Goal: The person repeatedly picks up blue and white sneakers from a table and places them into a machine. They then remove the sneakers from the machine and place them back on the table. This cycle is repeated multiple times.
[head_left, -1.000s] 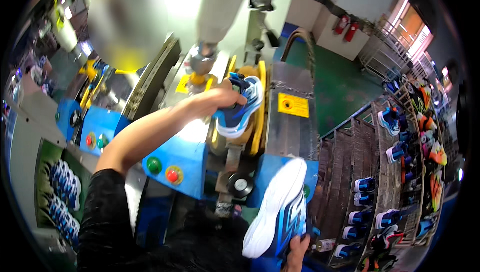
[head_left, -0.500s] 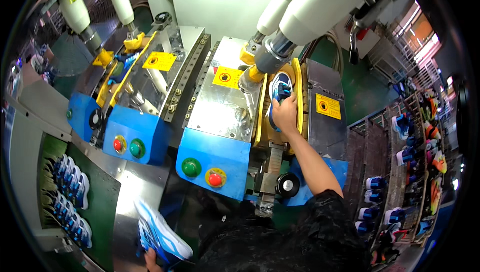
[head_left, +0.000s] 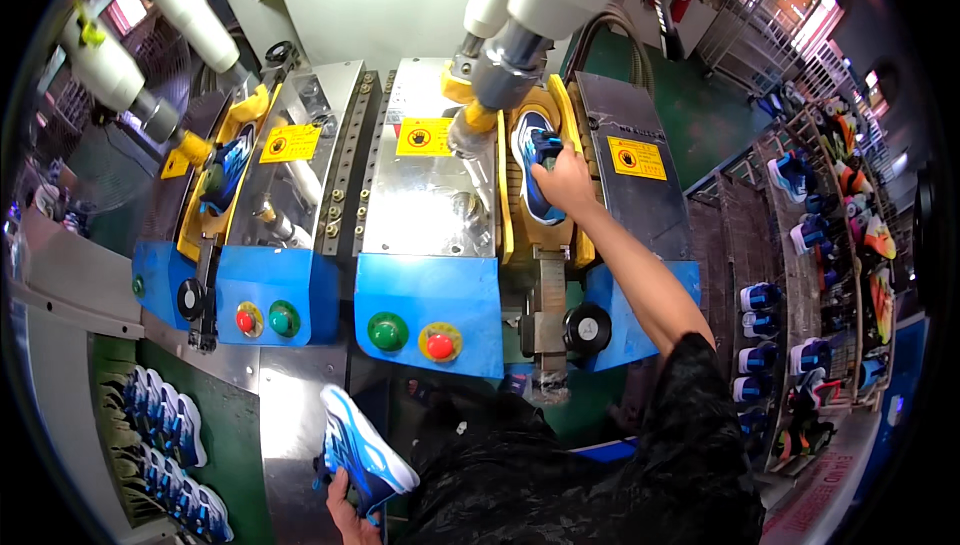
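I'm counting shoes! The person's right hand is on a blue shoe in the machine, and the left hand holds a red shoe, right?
Not quite. The left hand holds a blue and white shoe, not red; the head view shows it. The right hand is on the blue shoe in the machine.

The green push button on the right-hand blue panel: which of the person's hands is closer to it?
Left, though neither touches it. The left hand holds a blue-and-white shoe just below the green button. The right hand is farther up, on the shoe in the press.
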A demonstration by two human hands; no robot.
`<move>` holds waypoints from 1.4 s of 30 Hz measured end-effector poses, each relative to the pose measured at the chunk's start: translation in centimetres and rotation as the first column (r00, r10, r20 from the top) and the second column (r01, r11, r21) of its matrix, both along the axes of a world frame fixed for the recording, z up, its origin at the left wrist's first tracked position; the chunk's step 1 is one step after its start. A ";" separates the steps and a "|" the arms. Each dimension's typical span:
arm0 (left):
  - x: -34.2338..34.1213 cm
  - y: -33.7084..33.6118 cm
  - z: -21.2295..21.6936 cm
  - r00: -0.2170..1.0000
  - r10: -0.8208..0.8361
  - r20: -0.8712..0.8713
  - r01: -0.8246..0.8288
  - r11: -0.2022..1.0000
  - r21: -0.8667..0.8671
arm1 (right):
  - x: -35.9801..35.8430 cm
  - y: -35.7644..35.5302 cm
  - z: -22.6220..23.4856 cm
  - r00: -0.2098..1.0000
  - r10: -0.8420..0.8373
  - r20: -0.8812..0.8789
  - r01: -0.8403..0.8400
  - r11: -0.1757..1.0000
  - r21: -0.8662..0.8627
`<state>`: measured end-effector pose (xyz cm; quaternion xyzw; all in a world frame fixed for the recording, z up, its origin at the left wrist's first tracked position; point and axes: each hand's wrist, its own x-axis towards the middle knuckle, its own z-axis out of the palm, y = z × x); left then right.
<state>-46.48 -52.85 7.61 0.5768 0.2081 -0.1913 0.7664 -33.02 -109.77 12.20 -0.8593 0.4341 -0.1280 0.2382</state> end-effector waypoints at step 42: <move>-12.8 35.7 -14.4 0.877 0.480 0.005 -0.474 0.865 0.165 | -5.1 66.7 13.1 0.365 0.358 0.859 -0.891 -0.133 0.434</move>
